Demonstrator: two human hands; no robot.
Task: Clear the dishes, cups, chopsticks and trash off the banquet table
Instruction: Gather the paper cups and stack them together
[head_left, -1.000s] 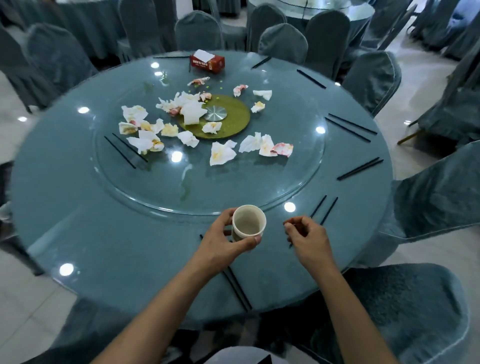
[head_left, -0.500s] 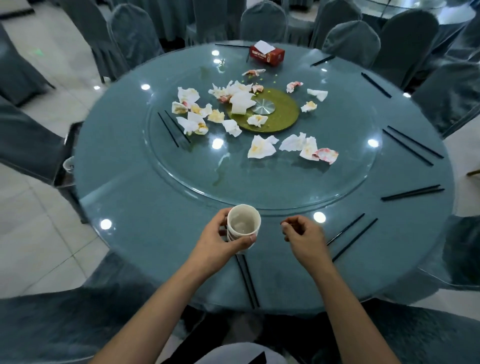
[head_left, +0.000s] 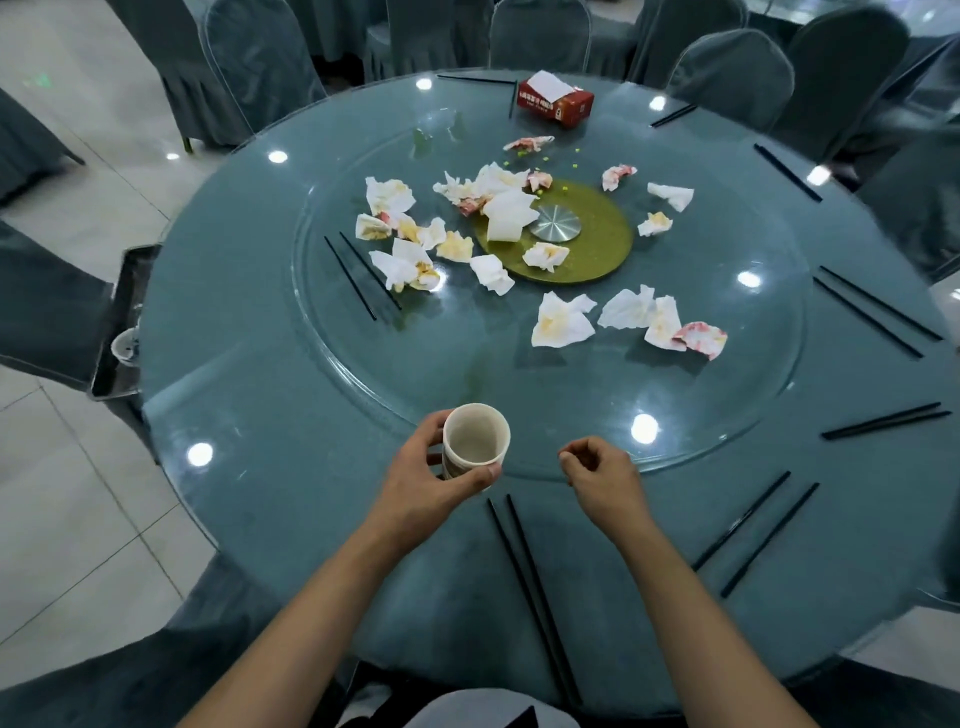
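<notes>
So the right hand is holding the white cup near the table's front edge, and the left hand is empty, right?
Not quite: the hands are swapped. In the head view the left hand holds the white cup near the table's front edge, and the right hand is empty.

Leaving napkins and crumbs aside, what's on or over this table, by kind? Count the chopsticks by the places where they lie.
Cups: 1, held by the left hand
Tissue boxes: 1
Chopstick groups: 8, one of them on the turntable
Total: 10
</notes>
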